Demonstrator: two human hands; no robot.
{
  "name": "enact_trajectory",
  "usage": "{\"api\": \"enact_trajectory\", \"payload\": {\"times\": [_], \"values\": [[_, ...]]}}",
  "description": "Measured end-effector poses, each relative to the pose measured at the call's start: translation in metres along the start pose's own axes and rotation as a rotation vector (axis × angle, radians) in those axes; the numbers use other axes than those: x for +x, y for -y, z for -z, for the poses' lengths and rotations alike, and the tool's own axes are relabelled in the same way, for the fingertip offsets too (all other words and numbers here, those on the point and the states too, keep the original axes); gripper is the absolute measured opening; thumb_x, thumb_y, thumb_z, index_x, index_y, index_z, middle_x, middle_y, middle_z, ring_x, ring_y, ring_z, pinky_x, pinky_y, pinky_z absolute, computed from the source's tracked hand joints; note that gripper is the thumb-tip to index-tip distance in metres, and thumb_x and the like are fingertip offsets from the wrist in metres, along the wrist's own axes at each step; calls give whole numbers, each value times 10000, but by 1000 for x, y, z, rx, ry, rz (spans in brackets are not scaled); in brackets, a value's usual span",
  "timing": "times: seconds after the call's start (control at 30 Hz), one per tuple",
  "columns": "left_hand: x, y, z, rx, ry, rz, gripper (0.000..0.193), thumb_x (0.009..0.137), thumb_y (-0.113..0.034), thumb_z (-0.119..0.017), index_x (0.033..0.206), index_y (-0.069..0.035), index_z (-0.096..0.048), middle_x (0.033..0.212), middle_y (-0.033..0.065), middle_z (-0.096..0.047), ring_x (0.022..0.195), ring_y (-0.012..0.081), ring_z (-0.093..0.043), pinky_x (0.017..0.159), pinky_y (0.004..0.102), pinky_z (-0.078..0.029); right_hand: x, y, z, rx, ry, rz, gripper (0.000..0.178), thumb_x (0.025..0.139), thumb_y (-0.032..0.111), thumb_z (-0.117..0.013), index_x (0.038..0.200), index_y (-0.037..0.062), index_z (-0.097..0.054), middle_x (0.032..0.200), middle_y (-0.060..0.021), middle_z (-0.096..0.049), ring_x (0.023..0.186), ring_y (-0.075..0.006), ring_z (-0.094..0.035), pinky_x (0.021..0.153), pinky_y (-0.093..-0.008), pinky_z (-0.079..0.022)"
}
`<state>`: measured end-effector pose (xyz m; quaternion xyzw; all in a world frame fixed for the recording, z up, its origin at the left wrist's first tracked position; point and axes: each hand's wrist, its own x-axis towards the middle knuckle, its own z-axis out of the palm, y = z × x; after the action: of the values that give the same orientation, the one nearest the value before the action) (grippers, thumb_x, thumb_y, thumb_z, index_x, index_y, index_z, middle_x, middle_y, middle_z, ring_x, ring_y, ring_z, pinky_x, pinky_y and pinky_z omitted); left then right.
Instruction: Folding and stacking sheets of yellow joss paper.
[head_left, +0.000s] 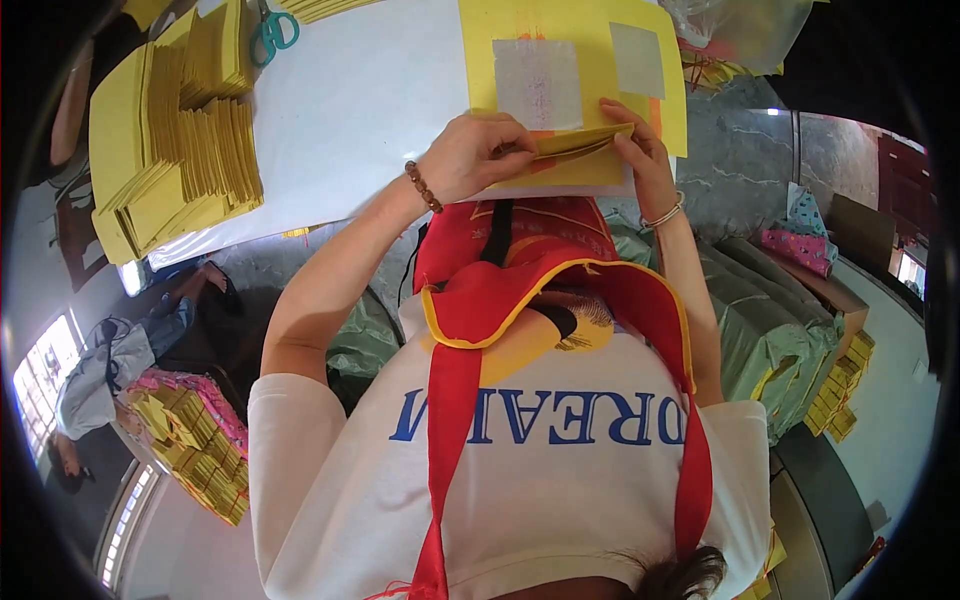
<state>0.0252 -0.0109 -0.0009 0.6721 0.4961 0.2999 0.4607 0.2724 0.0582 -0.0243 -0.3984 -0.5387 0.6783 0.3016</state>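
A folded piece of yellow paper point(580, 145) is held between my two hands at the table's near edge, with its layers parted slightly along the edge facing me. My left hand point(488, 150) is closed on its left end, fingertips pinched together. At the right end, the thumb and fingers of my right hand point(645, 152) grip the fold. Beneath and beyond it lie yellow sheets point(480, 30), bearing a silvery square patch point(537, 85) and a second patch point(637, 60). Orange marks show around the patches.
Stacks of folded yellow paper point(165, 130) stand on the left of the white tabletop point(350, 110), beside teal-handled scissors point(273, 38). A clear plastic bag point(750, 30) lies at the far right. Green wrapped bundles point(765, 320) sit right of me. Another person point(105, 370) is at left.
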Motion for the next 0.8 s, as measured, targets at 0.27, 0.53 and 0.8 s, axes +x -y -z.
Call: {"api": "enact_trajectory", "payload": {"times": [0.27, 0.53, 0.8], "values": [[1, 2, -1, -28, -91, 93, 117, 843, -86, -586, 922, 0, -595, 731, 46, -572, 622, 86, -493, 570, 242, -424, -2, 0, 2, 85, 114, 31, 466, 822, 139, -617, 1263, 77, -479, 1269, -21, -477, 1123, -133, -464, 957, -282, -366], [-9, -10, -4, 139, -183, -61, 237, 795, -138, -623, 1007, -54, -557, 870, 133, -604, 786, 286, -576, 697, 349, -451, 4, -21, 1, -74, -70, 85, 444, 823, 33, -620, 1247, 56, -492, 1128, -16, -554, 989, -87, -522, 854, -231, -424], [-13, 31, 5, 499, -418, -263, 366, 687, -42, -605, 1050, -80, -581, 1000, 92, -548, 933, 297, -498, 798, 381, -399, 7, -26, 3, 9, -72, 56, 303, 816, 19, -596, 1115, 59, -562, 1210, -44, -525, 1039, -113, -504, 871, -252, -418]]}}
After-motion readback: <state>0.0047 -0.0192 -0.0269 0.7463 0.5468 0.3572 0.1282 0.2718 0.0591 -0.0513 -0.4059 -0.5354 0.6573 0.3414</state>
